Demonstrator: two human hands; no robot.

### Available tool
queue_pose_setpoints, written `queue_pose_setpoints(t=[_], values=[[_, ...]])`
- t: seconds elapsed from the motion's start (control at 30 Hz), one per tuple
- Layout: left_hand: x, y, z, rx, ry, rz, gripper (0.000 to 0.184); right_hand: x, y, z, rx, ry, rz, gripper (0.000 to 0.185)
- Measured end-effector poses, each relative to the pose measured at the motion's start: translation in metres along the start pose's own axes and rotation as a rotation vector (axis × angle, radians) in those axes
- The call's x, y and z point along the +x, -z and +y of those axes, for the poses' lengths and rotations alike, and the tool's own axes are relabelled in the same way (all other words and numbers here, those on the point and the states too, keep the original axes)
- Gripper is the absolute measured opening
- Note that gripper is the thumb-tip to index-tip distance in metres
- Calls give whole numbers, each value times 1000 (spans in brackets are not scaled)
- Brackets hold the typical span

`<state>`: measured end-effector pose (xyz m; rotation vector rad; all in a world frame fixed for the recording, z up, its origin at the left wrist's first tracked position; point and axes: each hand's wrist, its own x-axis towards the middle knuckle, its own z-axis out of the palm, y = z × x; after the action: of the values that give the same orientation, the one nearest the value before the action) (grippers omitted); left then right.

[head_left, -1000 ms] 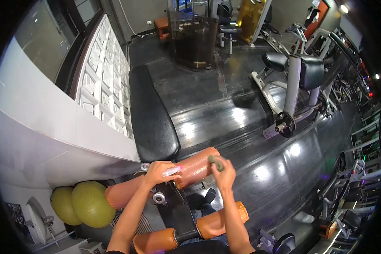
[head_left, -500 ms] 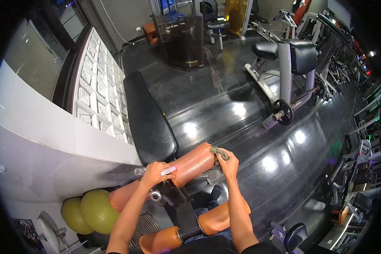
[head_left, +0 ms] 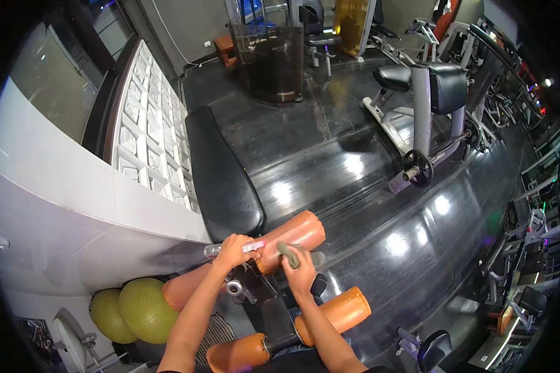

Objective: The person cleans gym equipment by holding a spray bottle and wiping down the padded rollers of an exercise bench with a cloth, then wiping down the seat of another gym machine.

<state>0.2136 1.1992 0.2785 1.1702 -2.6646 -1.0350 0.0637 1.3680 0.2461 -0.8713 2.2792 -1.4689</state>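
We see the right hand (head_left: 300,271) with a crumpled green-grey cloth (head_left: 288,255) pinched between thumb and fingers; the bunched cloth slants from upper left to lower right, its upper end over the lower side of the upper right pad (head_left: 297,235), though we cannot tell how firmly it presses there; that pad is a reddish-brown padded roller, its long axis running from lower left to upper right, its free end pointing up and right over the black floor (head_left: 367,255).

We see the left hand (head_left: 233,251) wrapped round what looks to us like a clear bottle (head_left: 213,250), which lies near the inner end of the same pad; its long axis runs nearly level across our view, the clear part jutting out left of the hand, and the white top (head_left: 252,247) with its pink tip pointing right, towards the pad.

The left forearm rises up and right, passing beside the upper left pad (head_left: 185,286); the right forearm rises up and left, crossing in front of the lower right pad (head_left: 341,311); we find the lower left pad (head_left: 239,352) between the two forearms, a black bench (head_left: 224,180) just beyond the left hand, and a green ball (head_left: 144,311) near the upper left pad.
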Motion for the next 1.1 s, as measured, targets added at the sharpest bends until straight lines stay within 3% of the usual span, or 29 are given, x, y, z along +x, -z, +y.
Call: queue_pose_setpoints(t=[0.07,0.17,0.3,0.37,0.43,0.8,1.1], values=[[4,-2,-11,-69,9,1,35,-9,-1,-9,-70,61,-262,34],[7,-12,-29,-46,-13,18,34,0,6,0,-192,257,-346,35],[5,-20,-31,-34,-28,55,33,41,28,14,-250,140,-178,33],[3,-15,-24,-116,60,-16,29,57,37,10,-281,74,-108,31],[0,-16,-21,-96,-6,92,28,58,34,6,-333,68,-100,31],[10,-18,-38,-287,94,4,29,-16,-36,-42,-417,385,-486,37],[9,-25,-39,-263,96,57,28,-24,6,-16,-379,390,-472,39]])
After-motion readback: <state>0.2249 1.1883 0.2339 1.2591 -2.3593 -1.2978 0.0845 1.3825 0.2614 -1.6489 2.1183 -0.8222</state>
